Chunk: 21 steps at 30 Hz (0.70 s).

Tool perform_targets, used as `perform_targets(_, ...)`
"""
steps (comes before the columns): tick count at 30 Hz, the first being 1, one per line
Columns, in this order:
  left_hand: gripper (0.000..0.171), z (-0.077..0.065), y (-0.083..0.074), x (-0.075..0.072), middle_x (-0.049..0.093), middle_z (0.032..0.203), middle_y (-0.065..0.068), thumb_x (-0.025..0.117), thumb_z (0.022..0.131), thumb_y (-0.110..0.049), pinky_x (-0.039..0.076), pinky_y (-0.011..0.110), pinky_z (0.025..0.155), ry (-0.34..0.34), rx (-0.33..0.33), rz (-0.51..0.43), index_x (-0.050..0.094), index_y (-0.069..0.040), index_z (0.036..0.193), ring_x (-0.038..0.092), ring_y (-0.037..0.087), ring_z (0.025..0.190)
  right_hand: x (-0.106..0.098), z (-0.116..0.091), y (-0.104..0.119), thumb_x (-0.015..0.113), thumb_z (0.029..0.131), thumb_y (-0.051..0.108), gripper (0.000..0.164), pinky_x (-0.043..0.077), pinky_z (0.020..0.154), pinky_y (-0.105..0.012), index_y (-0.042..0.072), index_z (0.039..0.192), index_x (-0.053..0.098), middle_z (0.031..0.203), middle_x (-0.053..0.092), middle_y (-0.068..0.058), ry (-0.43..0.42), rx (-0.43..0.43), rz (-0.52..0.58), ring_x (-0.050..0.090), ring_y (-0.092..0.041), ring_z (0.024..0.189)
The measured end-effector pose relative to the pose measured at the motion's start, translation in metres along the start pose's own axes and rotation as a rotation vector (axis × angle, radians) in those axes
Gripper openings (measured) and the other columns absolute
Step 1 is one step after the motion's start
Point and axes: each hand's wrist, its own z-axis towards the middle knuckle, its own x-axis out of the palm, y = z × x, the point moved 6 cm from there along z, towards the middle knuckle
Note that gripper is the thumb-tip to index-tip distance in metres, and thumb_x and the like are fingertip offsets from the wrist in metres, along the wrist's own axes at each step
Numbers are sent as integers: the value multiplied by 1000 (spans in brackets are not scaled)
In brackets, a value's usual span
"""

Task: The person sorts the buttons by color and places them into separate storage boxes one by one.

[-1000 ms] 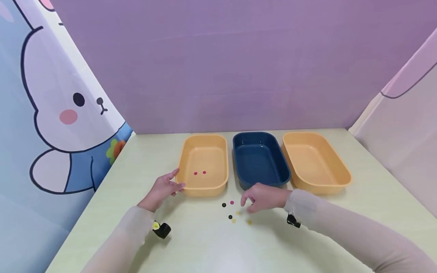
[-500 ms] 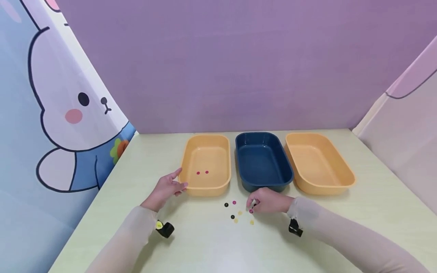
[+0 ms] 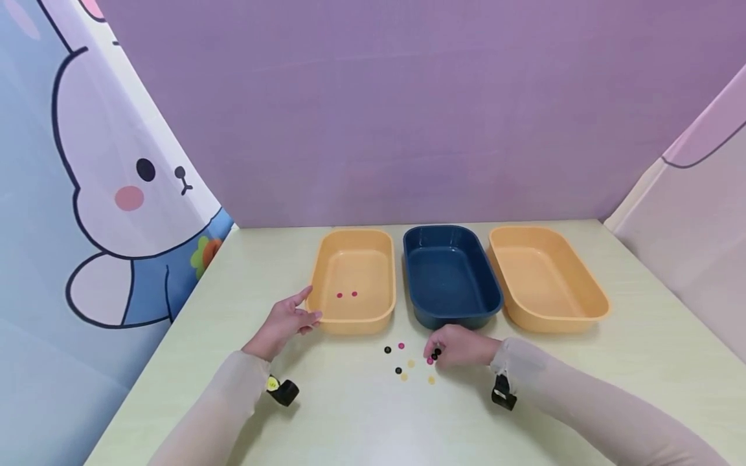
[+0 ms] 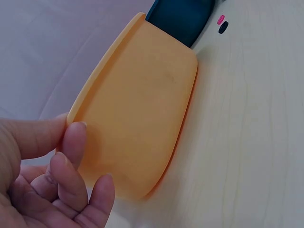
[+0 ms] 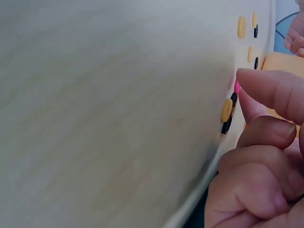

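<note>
My left hand [image 3: 285, 323] grips the near left corner of the left yellow tray [image 3: 350, 321], thumb and index finger at the rim in the left wrist view. Two pink buttons [image 3: 346, 294] lie inside that tray. In front of the blue tray [image 3: 451, 275], my right hand [image 3: 460, 345] is curled low over the table. Its thumb and index finger pinch at a pink button [image 5: 236, 86], partly covered by the fingertips. Black buttons [image 3: 437, 352] and a yellow button [image 5: 227, 110] lie right beside those fingers.
Loose black [image 3: 387, 349], pink [image 3: 401, 345] and yellow buttons [image 3: 404, 377] are scattered on the table left of my right hand. A second yellow tray [image 3: 542, 275] stands to the right of the blue one. A purple backdrop [image 3: 408, 116] rises behind the trays.
My right hand has come down onto the buttons and its fingertips have closed in at the pink one. The left hand keeps its place on the tray; the view has shifted slightly.
</note>
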Motion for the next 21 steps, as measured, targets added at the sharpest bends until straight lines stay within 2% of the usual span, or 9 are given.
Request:
perform_targets(4,68,-1,0,0,66,71,3,63,92,-8,48,27,69,-9,-25,2,29,-7,150,57,18,69,2,0,0,70,70,-6,20,40,61,-21,9,84,69,77,60,9,3,-5,-11,44,-5,66)
perform_targets(14,67,0,0,0,65,68,1,62,92,-5,47,26,66,4,9,-13,28,-4,150,54,14,63,2,1,3,73,71,-6,18,43,59,-21,7,83,68,77,63,8,7,-50,-11,46,-2,64)
perform_targets(21,67,-1,0,0,64,70,2,61,93,-5,48,25,66,12,16,-11,28,-4,150,56,15,66,3,2,2,73,73,-6,16,42,59,-21,7,81,67,76,62,8,23,-60,5,46,-2,63)
